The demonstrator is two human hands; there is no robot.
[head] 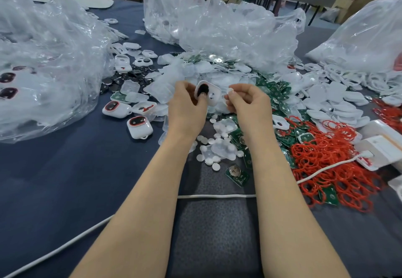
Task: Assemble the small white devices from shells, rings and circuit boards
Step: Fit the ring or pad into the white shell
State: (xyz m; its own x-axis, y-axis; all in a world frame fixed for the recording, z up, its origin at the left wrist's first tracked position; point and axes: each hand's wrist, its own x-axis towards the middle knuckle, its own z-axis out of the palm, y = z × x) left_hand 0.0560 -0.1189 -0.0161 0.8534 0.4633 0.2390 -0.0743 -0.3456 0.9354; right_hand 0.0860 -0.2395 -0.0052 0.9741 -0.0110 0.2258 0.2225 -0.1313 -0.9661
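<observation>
**A:** What is each hand holding?

**B:** The left hand (pixel 187 108) has its grip curled round a rounded-square white plastic shell with a dark oval opening (pixel 212 95). It holds the shell up over the heap of parts in the middle of the dark blue worktop (pixel 65 169). The right hand (pixel 250 101) pinches a small round white plastic disc (pixel 230 91) between thumb and forefinger, with the other fingers tucked in. The disc sits just beside the shell; I can't tell whether they touch.

**A:** So the disc goes in next?

**B:** That's my reading. Hold the shell steady by its edges with its open side towards the disc. Bring the disc in flat rather than edge-on, then press it home with a fingertip (a piece that small probably cocks sideways easily).

**A:** And if it drops?

**B:** There are spares. Loose white discs (pixel 217 147) lie under the wrists, with the flat green circuit boards (pixel 237 174) beside them. The thin red rubber rings (pixel 326 158) are heaped to the right, all within reach. The finished white devices with red-rimmed windows (pixel 139 126) to the left show how a seated ring should look.
</observation>
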